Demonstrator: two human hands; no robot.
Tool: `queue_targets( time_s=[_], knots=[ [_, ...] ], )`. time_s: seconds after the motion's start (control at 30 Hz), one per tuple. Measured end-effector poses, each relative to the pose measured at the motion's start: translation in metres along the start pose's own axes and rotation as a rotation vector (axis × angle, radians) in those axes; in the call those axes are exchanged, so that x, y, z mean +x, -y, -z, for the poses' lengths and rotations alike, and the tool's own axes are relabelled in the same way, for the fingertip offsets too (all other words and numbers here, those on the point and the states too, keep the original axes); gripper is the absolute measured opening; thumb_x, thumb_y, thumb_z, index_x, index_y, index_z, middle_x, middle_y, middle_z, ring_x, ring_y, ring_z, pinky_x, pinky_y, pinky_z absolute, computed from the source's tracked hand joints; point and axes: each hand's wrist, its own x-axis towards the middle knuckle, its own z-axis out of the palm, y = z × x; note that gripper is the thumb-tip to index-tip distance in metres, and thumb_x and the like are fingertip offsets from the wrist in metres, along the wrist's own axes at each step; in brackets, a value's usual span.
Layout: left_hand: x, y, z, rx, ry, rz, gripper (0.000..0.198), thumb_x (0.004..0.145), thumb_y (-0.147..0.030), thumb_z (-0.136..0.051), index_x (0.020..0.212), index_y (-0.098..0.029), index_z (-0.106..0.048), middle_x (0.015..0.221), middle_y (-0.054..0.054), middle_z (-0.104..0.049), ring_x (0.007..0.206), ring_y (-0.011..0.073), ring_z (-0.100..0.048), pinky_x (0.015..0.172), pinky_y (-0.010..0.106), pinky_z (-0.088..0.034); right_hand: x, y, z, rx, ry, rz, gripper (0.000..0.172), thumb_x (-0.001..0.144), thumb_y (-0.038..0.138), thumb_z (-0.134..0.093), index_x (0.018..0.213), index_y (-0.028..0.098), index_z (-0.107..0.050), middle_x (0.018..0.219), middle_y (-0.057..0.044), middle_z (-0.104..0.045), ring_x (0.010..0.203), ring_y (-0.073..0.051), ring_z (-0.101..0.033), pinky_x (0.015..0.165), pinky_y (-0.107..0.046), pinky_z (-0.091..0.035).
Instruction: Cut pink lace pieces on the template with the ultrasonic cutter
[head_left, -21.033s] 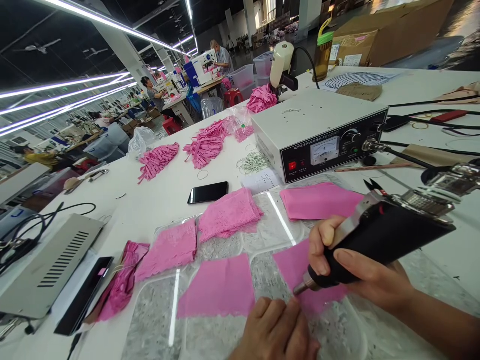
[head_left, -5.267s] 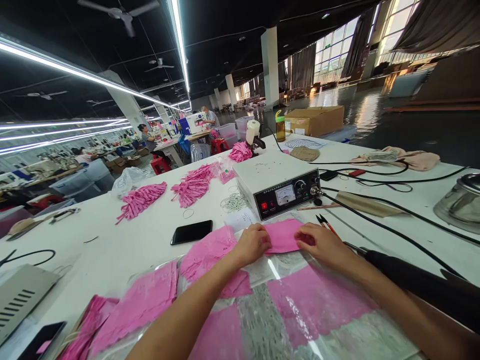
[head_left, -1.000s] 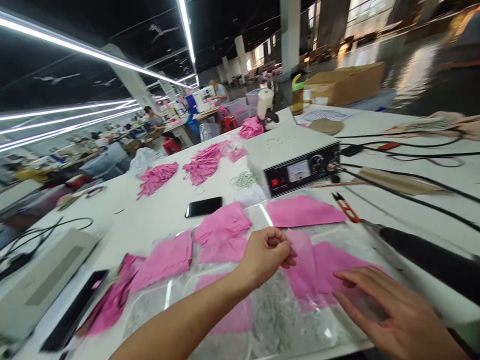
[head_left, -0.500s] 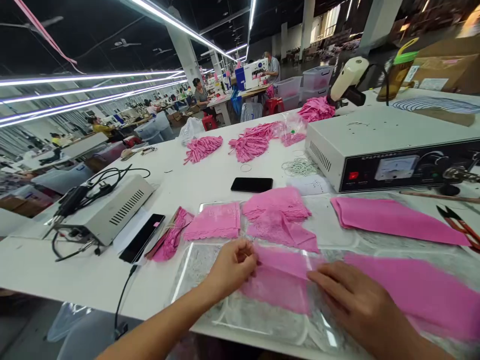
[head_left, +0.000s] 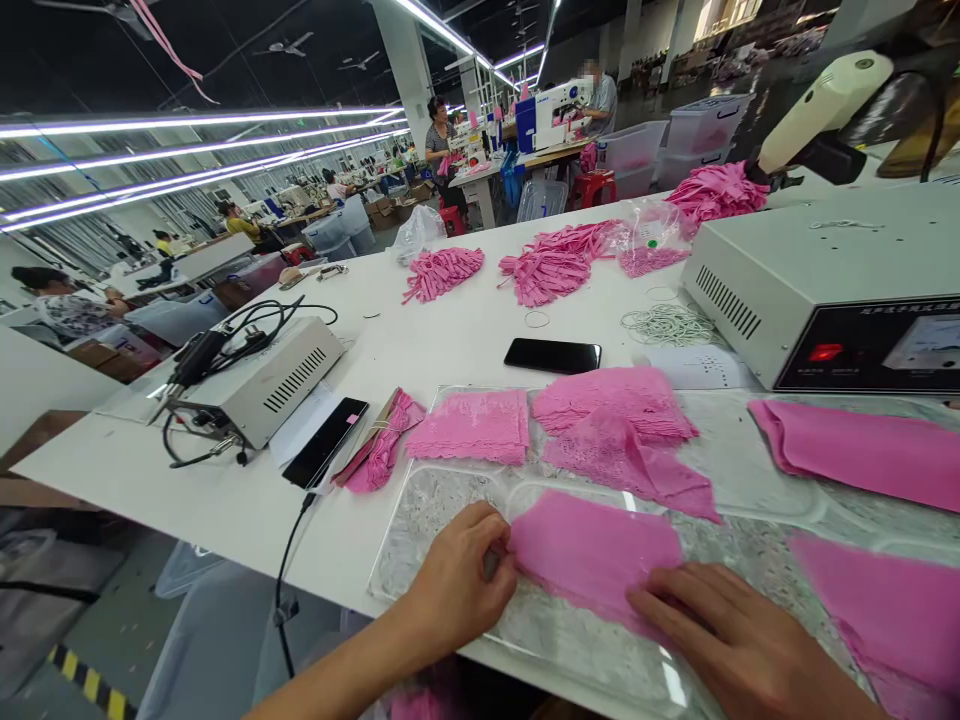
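A sheer pink fabric piece (head_left: 592, 550) lies on the clear plastic mat in front of me. My left hand (head_left: 469, 575) pinches its left edge between thumb and fingers. My right hand (head_left: 750, 630) is closed at its lower right edge, with the thumb mostly hidden. Just beyond are a stack of pink lace pieces (head_left: 469, 427) and a second pink pile (head_left: 611, 400), with one loose lace piece (head_left: 637, 465) draped toward me. To the right of my right hand lies more pink fabric (head_left: 892, 610).
Folded pink fabric (head_left: 862, 450) lies at the right, below a grey metal control box (head_left: 832, 270). A black phone (head_left: 553, 355) and pink strip bundles (head_left: 547, 270) sit farther back. On the left stand another grey box (head_left: 262, 385) with cables and a second phone (head_left: 325, 442).
The view has swung left, so the table appears shifted right. The fabric between my hands, earlier a raised narrow fold over a sheer panel, now lies flatter with its upper layer spread downward.
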Motion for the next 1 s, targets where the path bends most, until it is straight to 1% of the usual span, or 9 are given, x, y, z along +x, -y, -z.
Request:
queue_targets(
  time_s=[0.1,0.27,0.43,0.57,0.67,0.73,0.83,0.9,1.0],
  knots=[
    [-0.007,0.007,0.002,0.027,-0.026,0.013,0.013,0.071,-0.009,-0.053,0.081,-0.018,-0.054,0.088,0.005,-0.057,0.085,0.0195,-0.054,0.077,0.031,-0.042,0.004,0.001,0.001,-0.007,-0.066,0.004,0.03,0.092,0.009,-0.043,0.104,0.02,-0.068,0.093,-0.006,-0.071,0.084,-0.017,-0.067,0.076,-0.027,-0.052],
    [-0.011,0.015,0.0,0.057,-0.031,0.082,0.032,0.076,-0.016,-0.059,0.108,-0.017,-0.059,0.107,0.01,-0.061,0.103,0.0248,-0.055,0.092,0.038,-0.043,0.004,-0.001,-0.001,0.015,-0.076,-0.003,0.024,0.094,0.015,-0.047,0.103,0.02,-0.068,0.091,-0.005,-0.071,0.082,-0.017,-0.067,0.075,-0.027,-0.052],
    [-0.001,0.01,0.003,0.045,0.067,0.142,0.033,0.08,-0.013,-0.053,0.111,-0.017,-0.063,0.081,0.002,-0.063,0.078,0.0175,-0.058,0.074,0.029,-0.047,0.001,-0.003,-0.004,0.033,-0.063,-0.01,0.026,0.097,0.015,-0.043,0.099,0.021,-0.069,0.091,-0.005,-0.071,0.081,-0.016,-0.067,0.073,-0.027,-0.053],
    [0.008,0.004,0.023,0.014,0.239,0.163,0.03,0.077,-0.011,-0.052,0.101,-0.018,-0.069,0.061,-0.005,-0.056,0.053,0.0096,-0.049,0.051,0.018,-0.038,0.002,-0.002,-0.002,0.024,-0.066,-0.024,0.028,0.097,0.014,-0.042,0.097,0.021,-0.069,0.09,-0.004,-0.07,0.081,-0.015,-0.067,0.074,-0.027,-0.052],
    [0.007,0.002,0.034,0.064,0.232,0.181,0.028,0.076,-0.01,-0.052,0.096,-0.017,-0.07,0.062,-0.003,-0.054,0.056,0.0103,-0.049,0.053,0.019,-0.037,0.004,-0.002,0.0,0.021,-0.082,-0.025,0.028,0.097,0.013,-0.042,0.097,0.021,-0.069,0.089,-0.004,-0.071,0.081,-0.014,-0.067,0.075,-0.026,-0.052],
    [0.002,0.002,0.034,0.094,0.199,0.102,0.028,0.079,-0.011,-0.053,0.1,-0.018,-0.069,0.079,0.002,-0.06,0.069,0.0132,-0.054,0.06,0.021,-0.042,0.004,-0.002,0.001,0.017,-0.089,-0.018,0.028,0.097,0.014,-0.042,0.099,0.021,-0.069,0.09,-0.004,-0.071,0.081,-0.015,-0.067,0.075,-0.026,-0.053],
    [-0.007,0.006,0.026,0.113,0.187,-0.168,0.023,0.085,-0.014,-0.054,0.103,-0.021,-0.068,0.101,0.007,-0.061,0.088,0.0167,-0.057,0.072,0.024,-0.047,0.006,-0.001,0.003,0.024,-0.1,-0.024,0.025,0.097,0.015,-0.043,0.1,0.02,-0.068,0.09,-0.005,-0.072,0.082,-0.016,-0.068,0.075,-0.027,-0.053],
    [-0.011,0.012,0.02,0.14,0.163,-0.281,0.02,0.089,-0.015,-0.052,0.101,-0.021,-0.067,0.101,0.008,-0.06,0.09,0.0172,-0.057,0.078,0.027,-0.049,0.008,0.001,0.004,0.044,-0.109,-0.042,0.024,0.096,0.013,-0.043,0.098,0.019,-0.066,0.089,-0.005,-0.072,0.081,-0.016,-0.068,0.075,-0.026,-0.053],
    [-0.012,0.018,0.015,0.163,0.132,-0.303,0.017,0.092,-0.014,-0.052,0.097,-0.02,-0.067,0.099,0.007,-0.061,0.09,0.0169,-0.058,0.081,0.028,-0.05,0.012,0.004,0.006,0.069,-0.118,-0.05,0.026,0.094,0.008,-0.041,0.093,0.019,-0.065,0.085,-0.004,-0.071,0.079,-0.015,-0.067,0.076,-0.026,-0.053]
  ],
)
